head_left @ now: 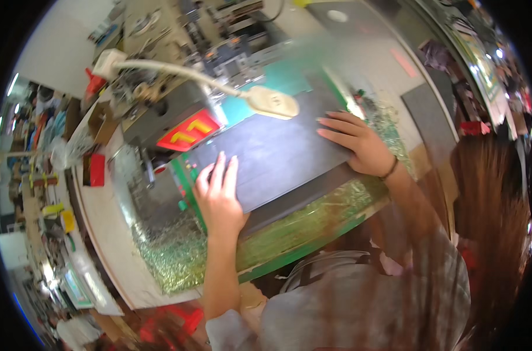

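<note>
A dark grey, flat rectangular sheet lies in the middle, brightly lit from above. A darker strip shows along its near edge. My left hand rests at the sheet's left edge, its fingers stretched out and pointing away from me. Over the right edge lies my right hand, fingers extended leftward across the surface. Neither hand is closed round anything. Beneath the sheet is a green-edged board with shiny, yellowish clear film at its near side.
A white gooseneck lamp hangs over the sheet's far part. Behind it stands a machine with metal parts. A red sign with yellow figures is at the left, near a small red box. A grey panel lies at the right.
</note>
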Available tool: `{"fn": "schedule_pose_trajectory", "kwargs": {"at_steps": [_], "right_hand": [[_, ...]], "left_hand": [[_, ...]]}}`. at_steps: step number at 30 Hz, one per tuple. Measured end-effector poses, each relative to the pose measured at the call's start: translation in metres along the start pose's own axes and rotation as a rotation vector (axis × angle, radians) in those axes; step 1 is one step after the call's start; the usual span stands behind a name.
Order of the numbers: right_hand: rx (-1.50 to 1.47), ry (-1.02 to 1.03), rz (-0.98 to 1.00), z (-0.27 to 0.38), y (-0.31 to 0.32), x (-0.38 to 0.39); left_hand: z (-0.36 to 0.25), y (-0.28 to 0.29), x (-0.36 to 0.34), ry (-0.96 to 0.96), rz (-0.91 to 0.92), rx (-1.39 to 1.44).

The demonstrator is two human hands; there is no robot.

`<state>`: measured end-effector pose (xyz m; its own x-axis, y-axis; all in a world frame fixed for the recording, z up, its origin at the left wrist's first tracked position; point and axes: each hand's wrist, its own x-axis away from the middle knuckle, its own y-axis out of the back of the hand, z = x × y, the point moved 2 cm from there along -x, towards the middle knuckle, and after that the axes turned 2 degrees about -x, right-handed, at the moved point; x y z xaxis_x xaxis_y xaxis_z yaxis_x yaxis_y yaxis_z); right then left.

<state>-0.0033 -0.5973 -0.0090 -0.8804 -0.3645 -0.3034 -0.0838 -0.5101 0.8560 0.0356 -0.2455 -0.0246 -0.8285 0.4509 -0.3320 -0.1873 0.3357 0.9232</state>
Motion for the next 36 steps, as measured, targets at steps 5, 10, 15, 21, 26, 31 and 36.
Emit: {"fn": "schedule_pose_trajectory", "kwargs": {"at_steps": [5, 10, 15, 21, 26, 31, 36], "right_hand": [[-0.035, 0.049, -0.014, -0.026, -0.010, -0.015], [-0.052, 0.070, -0.023, -0.034, -0.018, -0.019], [-0.053, 0.087, -0.055, -0.033, -0.021, -0.018], [-0.062, 0.071, -0.067, -0.033, -0.021, -0.017], [-0.060, 0.041, -0.020, -0.032, -0.019, -0.021], [-0.058, -0.006, -0.001, -0.023, -0.012, -0.021], [-0.071, -0.003, -0.020, -0.026, -0.016, -0.020]], "left_hand": [[-0.005, 0.001, -0.001, 0.034, 0.026, 0.048], [-0.004, 0.003, -0.003, -0.018, 0.028, 0.002], [-0.003, 0.003, -0.002, -0.005, 0.024, 0.017], [-0.004, 0.002, -0.002, 0.009, 0.057, 0.019], [0.001, 0.003, -0.003, -0.020, 0.052, -0.027], [-0.002, 0.003, -0.004, -0.013, 0.089, -0.028], [0.004, -0.003, -0.003, -0.062, 0.076, -0.005]]}}
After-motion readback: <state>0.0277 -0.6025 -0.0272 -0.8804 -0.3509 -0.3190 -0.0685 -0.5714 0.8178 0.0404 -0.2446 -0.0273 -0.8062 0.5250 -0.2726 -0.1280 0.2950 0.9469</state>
